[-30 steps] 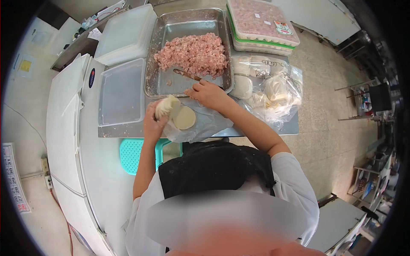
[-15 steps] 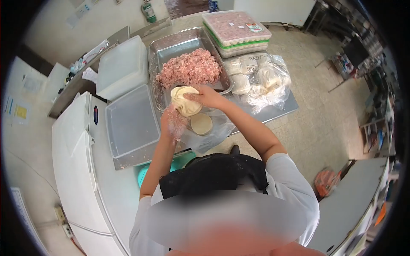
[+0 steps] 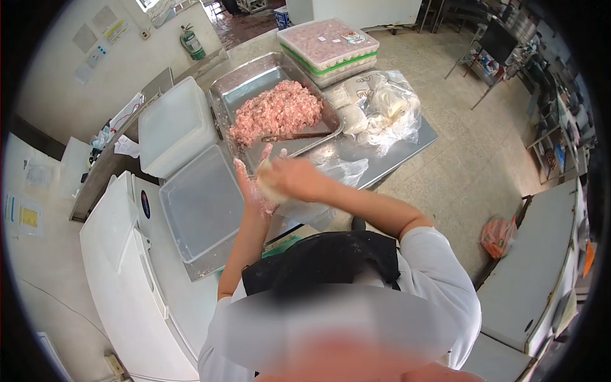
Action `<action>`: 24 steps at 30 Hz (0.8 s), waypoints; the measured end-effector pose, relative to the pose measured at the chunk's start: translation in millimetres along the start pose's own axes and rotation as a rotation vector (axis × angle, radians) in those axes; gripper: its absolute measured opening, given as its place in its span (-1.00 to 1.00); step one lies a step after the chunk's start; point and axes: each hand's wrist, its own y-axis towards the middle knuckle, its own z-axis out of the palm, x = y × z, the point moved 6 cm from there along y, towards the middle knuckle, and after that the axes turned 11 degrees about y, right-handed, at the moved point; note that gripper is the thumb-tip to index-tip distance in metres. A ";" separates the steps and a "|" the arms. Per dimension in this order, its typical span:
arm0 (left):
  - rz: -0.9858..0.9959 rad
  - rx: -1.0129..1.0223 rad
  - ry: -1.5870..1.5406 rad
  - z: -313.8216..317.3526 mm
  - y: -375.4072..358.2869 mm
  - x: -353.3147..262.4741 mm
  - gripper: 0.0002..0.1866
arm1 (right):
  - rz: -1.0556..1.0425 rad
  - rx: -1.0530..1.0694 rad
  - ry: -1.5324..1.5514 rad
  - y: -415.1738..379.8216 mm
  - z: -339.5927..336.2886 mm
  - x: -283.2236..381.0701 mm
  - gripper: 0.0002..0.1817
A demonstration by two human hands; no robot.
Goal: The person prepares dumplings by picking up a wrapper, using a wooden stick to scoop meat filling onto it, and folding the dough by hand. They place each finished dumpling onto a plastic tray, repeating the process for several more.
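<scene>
My right hand (image 3: 298,179) is closed around a pale round of dough (image 3: 272,188), partly hidden by its fingers. Below and beside it is my left hand (image 3: 249,190), fingers spread and smeared with bits of meat, the dough against its palm. Just beyond both hands stands a metal tray (image 3: 227,83) with a heap of pink minced meat (image 3: 280,109). A brown stick-like utensil (image 3: 296,136) lies across the tray's near side. Clear plastic sheeting (image 3: 340,172) is spread under my right forearm.
Left of the tray are a stacked translucent box (image 3: 175,127) and a shallow plastic container (image 3: 200,200). Stacked lidded boxes (image 3: 328,44) stand at the back. A plastic bag with pale dough pieces (image 3: 388,108) lies at the right. A white freezer (image 3: 121,248) is on my left.
The pleated dough was held between both hands; now my right hand covers the dough and my left fingers are spread. The dough disc on the plastic is no longer visible. The view has shifted.
</scene>
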 end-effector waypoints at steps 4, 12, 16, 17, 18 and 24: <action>-0.029 -0.029 0.004 -15.1 12.9 19.8 0.02 | 0.194 -0.050 0.277 -14.2 6.0 -49.9 -0.66; 0.424 -0.048 1.497 -9.0 25.7 35.3 -0.54 | 0.250 -0.075 0.329 -49.8 -76.9 -133.1 -0.64; 0.601 0.011 2.150 13.8 19.6 84.5 -0.47 | 0.393 0.063 0.440 -88.4 -32.2 -150.9 -0.64; 0.630 -0.086 2.300 10.7 19.5 89.6 -0.45 | 0.424 0.085 0.489 -100.3 -19.9 -152.8 -0.63; 0.618 -0.096 2.301 7.9 21.8 91.8 -0.45 | 0.457 0.107 0.537 -108.8 -10.4 -157.7 -0.62; 0.516 -0.108 2.143 -35.1 26.4 87.7 -0.41 | 0.543 0.057 0.421 -142.1 -7.9 -189.1 -0.62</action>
